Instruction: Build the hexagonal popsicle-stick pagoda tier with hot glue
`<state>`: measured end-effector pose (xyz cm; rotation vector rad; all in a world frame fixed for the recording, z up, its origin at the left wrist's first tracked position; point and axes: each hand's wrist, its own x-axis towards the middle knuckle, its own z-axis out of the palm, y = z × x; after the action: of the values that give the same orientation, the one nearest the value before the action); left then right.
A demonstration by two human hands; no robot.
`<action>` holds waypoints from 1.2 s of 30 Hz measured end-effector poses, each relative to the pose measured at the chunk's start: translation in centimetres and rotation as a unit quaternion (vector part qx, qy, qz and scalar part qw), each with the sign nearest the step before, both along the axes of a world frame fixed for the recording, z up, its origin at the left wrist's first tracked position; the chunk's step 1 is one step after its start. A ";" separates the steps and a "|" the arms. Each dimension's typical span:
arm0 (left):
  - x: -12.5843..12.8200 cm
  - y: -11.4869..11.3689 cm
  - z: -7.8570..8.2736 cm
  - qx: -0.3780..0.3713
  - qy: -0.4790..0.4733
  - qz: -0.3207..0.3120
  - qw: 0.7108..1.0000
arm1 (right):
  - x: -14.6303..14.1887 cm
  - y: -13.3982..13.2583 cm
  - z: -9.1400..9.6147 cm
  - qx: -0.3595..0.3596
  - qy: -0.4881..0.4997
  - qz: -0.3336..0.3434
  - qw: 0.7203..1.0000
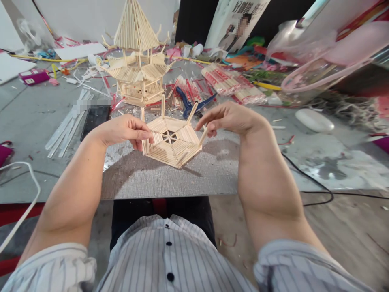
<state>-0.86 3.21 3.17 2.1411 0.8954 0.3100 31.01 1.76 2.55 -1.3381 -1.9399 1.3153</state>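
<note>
A hexagonal platform of wooden sticks (172, 142), with short posts standing up at its corners, is held just above a grey mat (170, 174). My left hand (124, 129) pinches its left edge, fingers closed on the sticks. My right hand (231, 118) pinches an upright stick at the platform's right corner. Behind it stands a finished wooden-stick pagoda (136, 56) with a pointed roof.
Packs of red-wrapped chopsticks (231, 83) lie at the back right, blue clamps (194, 104) behind the platform. A black phone (95, 118) and white strips (67, 127) lie left. Clear plastic bags (316, 52) sit at right, and a black cable (310, 178) and a white cord (27, 198) run along the table's sides.
</note>
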 end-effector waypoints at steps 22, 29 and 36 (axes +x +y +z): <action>-0.2 0.0 -0.1 0.002 -0.029 0.068 0.997 | 0.0 0.7 -0.8 -0.006 0.030 -0.014 0.999; 0.9 -1.4 0.7 -0.083 -0.037 -0.022 0.996 | -1.9 1.9 -2.4 0.075 0.075 -0.104 0.989; -1.2 -1.4 2.0 -0.051 -0.147 0.068 0.985 | -4.2 3.9 -6.3 0.195 0.099 -0.185 0.958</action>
<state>-2.03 1.83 5.13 1.8824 0.8659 0.6183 26.83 5.68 -3.77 -1.2365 -1.6067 0.8013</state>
